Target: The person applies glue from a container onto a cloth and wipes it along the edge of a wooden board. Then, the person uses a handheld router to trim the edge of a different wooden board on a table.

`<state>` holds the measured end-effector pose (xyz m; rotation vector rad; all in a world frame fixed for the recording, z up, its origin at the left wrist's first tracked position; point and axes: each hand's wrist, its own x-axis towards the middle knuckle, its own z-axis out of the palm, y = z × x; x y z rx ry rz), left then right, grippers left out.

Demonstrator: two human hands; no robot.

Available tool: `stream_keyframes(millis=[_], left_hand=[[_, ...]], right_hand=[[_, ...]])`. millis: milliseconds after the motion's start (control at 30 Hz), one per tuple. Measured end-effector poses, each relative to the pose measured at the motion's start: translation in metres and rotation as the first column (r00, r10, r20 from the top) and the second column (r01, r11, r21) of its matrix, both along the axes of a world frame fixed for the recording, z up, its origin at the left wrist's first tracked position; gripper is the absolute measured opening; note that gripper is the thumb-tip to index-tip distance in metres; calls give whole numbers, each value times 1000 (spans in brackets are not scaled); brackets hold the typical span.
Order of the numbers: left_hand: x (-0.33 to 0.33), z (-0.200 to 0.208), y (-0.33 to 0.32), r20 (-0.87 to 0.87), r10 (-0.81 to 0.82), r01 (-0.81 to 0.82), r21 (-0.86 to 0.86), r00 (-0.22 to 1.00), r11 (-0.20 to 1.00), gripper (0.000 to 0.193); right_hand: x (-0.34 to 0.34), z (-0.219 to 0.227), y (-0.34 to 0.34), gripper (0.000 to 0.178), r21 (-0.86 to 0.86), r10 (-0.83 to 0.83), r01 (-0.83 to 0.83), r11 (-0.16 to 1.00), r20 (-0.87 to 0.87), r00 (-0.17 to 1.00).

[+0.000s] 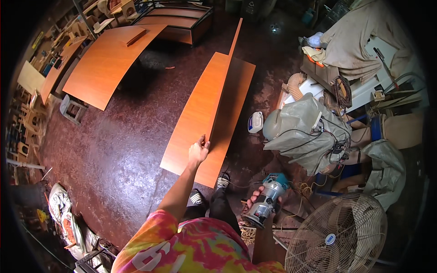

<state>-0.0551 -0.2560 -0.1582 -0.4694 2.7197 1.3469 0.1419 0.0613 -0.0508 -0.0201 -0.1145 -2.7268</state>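
- Orange-brown upright board [234,43] stands on edge, in the head view, along a wide flat board [195,116] in front of the person, running lengthwise away from the body, its far end reaching past the flat board's far edge.
- Left hand [199,152] reaches forward over the flat board and is closed on the near end of the upright board, thumb and fingers bent about it.
- Right hand [256,196] is wrapped around the silver body of a router [268,198], low and to the right of the flat board; the tool tilts, teal cap away from the person, round base toward them.
- Dark shading covers the flat board on the right side of the upright board.
- Striped shoes [196,197] show just beside the flat board's near end.
- Round wire-caged fan [336,234] stands at lower right, near the router.
- White jug [255,122] sits on the dark red floor [123,154], right of the flat board and beside a grey plastic cover [298,123].
- Another orange-brown panel [107,59] lies at upper left, with a small strip [136,37] on top, well apart from both hands.
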Motion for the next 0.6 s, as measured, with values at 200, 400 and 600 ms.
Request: stream_keyframes(millis=[200, 400, 600], left_hand=[[0, 4, -5, -33, -1, 1, 9, 999, 1000, 54], [1, 4, -17, -37, -16, 18, 63, 999, 998, 49], [-5, 2, -26, -136, 42, 2, 312, 990, 950, 46]], right_hand=[[2, 28, -18, 79, 200, -45, 23, 980, 106, 993], [3, 3, -14, 85, 394, -33, -20, 919, 128, 991], [-9, -27, -24, 76, 535, 9, -58, 843, 94, 995]])
